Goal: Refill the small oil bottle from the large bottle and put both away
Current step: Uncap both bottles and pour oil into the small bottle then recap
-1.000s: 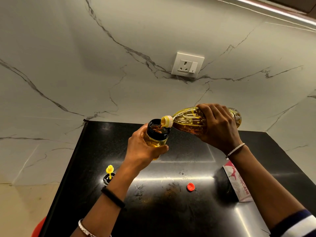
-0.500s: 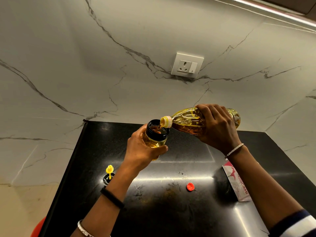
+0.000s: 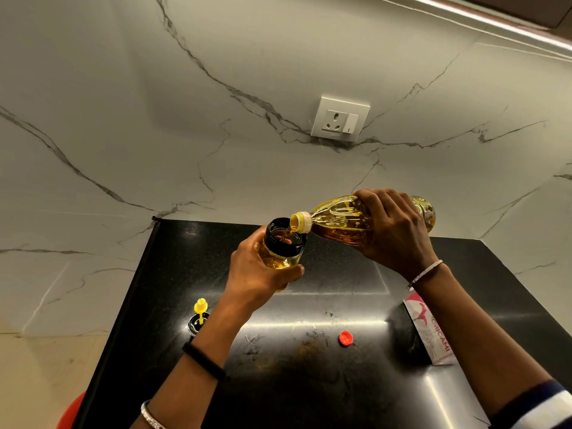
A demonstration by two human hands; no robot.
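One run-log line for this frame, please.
phase: pouring | left hand: holds small bottle | right hand: tips large bottle into it | counter: red cap, yellow-spout lid off

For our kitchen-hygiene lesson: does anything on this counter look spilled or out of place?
Yes. A brownish smear marks the black counter beside the loose red cap. It may be dripped oil, though that cannot be confirmed.

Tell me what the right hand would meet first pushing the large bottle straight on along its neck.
Probably the black rim of the small bottle, in the left hand; the large bottle points its neck at it. Depth unclear.
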